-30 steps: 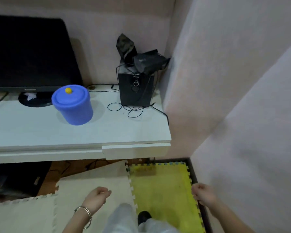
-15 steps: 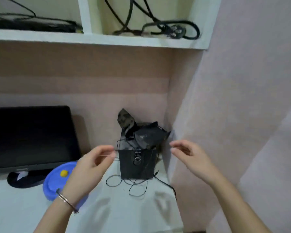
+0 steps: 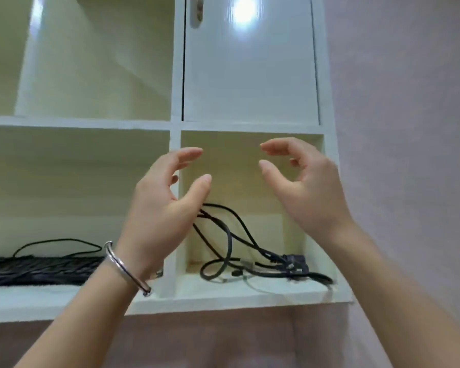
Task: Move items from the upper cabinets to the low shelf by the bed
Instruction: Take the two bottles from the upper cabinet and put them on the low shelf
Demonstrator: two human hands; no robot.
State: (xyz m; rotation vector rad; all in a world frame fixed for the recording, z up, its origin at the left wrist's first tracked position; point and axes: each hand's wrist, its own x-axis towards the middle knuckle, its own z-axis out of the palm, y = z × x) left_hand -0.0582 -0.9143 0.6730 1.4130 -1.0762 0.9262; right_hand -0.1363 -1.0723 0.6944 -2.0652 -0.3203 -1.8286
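A tangle of black cables [image 3: 252, 251] lies in the right-hand open cubby of the white upper cabinet [image 3: 175, 296]. My left hand [image 3: 165, 205], with a silver bangle on the wrist, is raised in front of the divider between the two cubbies, fingers apart and empty. My right hand [image 3: 300, 187] is raised in front of the right cubby, above the cables, fingers curled and apart, holding nothing. Neither hand touches the cables. A flat black item with a thin cable [image 3: 40, 266] lies in the left cubby.
Above the right cubby is a shut glossy white door [image 3: 250, 65] with a handle near its top left. The compartment above the left cubby [image 3: 91, 62] stands open. A pinkish wall [image 3: 409, 128] runs along the right of the cabinet.
The view has swung up from the floor and low shelf, past the speaker, to the upper cabinet. Both hands rose from down by my legs to the cubbies.
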